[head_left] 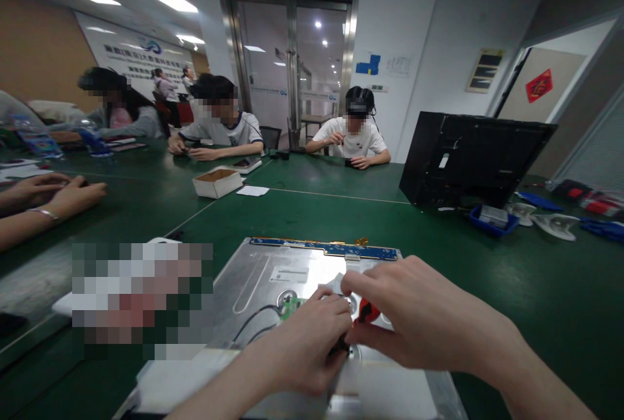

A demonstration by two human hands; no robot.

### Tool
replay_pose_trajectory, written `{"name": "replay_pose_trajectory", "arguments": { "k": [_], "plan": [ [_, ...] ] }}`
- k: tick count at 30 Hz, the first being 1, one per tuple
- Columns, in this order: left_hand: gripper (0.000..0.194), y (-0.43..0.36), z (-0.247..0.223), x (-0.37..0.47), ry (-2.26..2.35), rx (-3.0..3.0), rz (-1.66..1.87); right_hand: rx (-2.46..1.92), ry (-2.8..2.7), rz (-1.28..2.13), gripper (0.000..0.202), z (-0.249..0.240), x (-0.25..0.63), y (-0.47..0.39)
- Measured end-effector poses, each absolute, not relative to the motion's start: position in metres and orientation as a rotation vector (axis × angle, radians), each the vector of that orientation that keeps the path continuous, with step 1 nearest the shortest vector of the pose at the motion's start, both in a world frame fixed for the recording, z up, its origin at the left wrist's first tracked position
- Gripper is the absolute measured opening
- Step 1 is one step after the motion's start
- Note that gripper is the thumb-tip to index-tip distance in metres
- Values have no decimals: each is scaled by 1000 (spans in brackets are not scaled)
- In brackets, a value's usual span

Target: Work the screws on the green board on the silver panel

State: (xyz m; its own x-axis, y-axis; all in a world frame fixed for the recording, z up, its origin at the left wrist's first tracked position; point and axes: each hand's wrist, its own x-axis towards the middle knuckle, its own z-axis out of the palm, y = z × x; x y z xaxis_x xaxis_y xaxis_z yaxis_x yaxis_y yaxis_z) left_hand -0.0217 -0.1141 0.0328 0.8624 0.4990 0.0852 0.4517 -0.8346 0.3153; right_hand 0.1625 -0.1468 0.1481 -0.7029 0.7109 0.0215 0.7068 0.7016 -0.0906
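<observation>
A flat metal-backed panel (253,277) lies on the table in front of me, a narrow blue circuit strip (331,249) along its far edge. My right hand (404,316) curls round a tool with a red-and-black handle (368,311); its tip is hidden. Close against it, my left hand (312,335) is closed low over the panel's middle, and whatever its fingers pinch is covered. Beside the left hand sits a small green circuit board (291,307) with dark cables (256,321) running from it toward the near left.
A black monitor-like casing (468,160) stands at the back right, near a blue tray (494,220) with parts. An open white box (218,183) is farther back. Another person's hands (73,196) rest at the left. Several people sit round the green table (331,209).
</observation>
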Motion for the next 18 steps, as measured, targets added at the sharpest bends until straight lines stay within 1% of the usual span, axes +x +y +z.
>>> {"name": "replay_pose_trajectory", "arguments": {
  "k": [2,6,9,13,18],
  "plan": [
    [14,-114,32,-22,725,2755,243,-1221,-2849,92,14,147,162,-146],
    [11,-113,31,-22,724,2750,253,-1183,-2832,109,9,148,162,-147],
    [11,-113,31,-21,712,2751,258,-1129,-2830,148,16,150,161,-149],
    [13,-114,32,-20,722,2773,244,-1185,-2858,101,16,149,161,-149],
    [12,-114,31,-20,724,2773,234,-1189,-2862,87,10,149,160,-148]
  ]
}}
